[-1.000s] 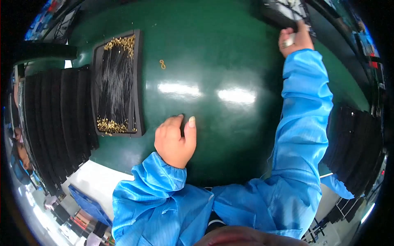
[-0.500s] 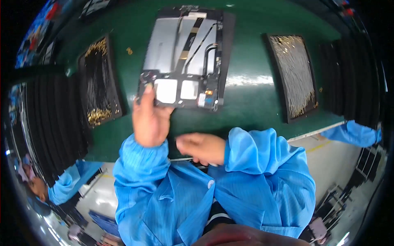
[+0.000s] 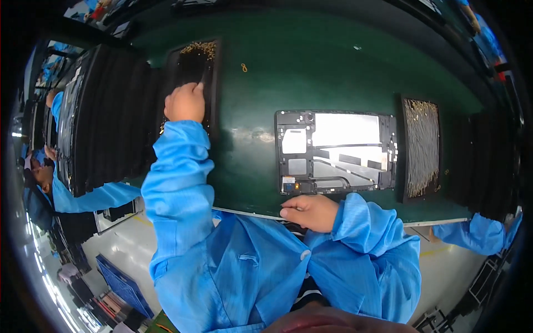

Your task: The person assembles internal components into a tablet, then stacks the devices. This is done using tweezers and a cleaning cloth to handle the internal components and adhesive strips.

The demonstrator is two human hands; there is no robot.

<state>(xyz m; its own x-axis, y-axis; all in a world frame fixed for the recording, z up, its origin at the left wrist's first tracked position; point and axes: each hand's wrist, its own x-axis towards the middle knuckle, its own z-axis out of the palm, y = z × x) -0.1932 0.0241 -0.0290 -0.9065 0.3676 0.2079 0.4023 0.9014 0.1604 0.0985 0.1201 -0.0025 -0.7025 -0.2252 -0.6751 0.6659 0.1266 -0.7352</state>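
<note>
Two bare hands in blue sleeves are at a green desk [image 3: 277,66]. One flat, dark-framed tablet-like panel [image 3: 336,152] lies on it, right of centre — its components face up, its middle is pale and bright. The panel's long axis runs left to right across the person's front. The short end with two pale rectangular windows points left; the opposite short end points right, just beside a black tray [image 3: 403,161] of pale wires [image 3: 422,147]. That tray's long axis runs away from the person.

The left hand [image 3: 185,102] is over a second black tray [image 3: 215,72], where gold-coloured wire ends [image 3: 201,50] show at the far side. Its fingers are bent, pointing away from the person, and I cannot tell whether the grip is clamped on a wire. The right hand [image 3: 310,213] is near the panel's near long edge, toward the windowed end — fingers bent and pointing left; whether thumb and forefinger touch, I cannot tell. A small yellow loop [image 3: 244,67] lies just right of the second tray. Black stacks [image 3: 119,116] stand at both sides.
</note>
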